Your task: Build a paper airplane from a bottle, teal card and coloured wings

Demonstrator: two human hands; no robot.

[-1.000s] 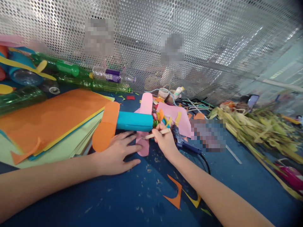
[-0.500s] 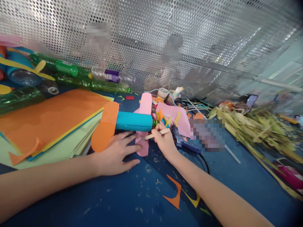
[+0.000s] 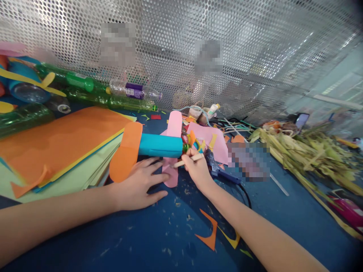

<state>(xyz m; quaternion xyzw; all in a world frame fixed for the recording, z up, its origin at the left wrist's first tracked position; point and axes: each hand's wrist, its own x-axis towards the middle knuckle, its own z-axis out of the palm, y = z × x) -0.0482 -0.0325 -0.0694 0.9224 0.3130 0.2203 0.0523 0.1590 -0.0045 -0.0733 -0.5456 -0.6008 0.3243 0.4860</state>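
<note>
A bottle wrapped in blue sheet [image 3: 161, 144] lies on its side, its green neck [image 3: 185, 147] pointing right. A rounded orange strip [image 3: 126, 155] crosses its left end. One pink piece [image 3: 174, 124] rises behind the bottle, and a pink rounded strip [image 3: 170, 179] sticks out in front. My left hand [image 3: 143, 183] lies flat with fingers spread, its fingertips on the front pink strip and beside the bottle. In a pinch, my right hand [image 3: 197, 168] holds a pale pen [image 3: 188, 160], slanted, with its tip at the pink strip.
Coloured sheets [image 3: 70, 139] are stacked at left, with plastic bottles [image 3: 133, 102] behind. A glue gun [image 3: 224, 174] with a black cord lies right of my right hand. Orange offcuts [image 3: 210, 232] lie in front. Dried husks [image 3: 306, 155] spread at right, and a perforated metal screen [image 3: 170, 37] stands behind.
</note>
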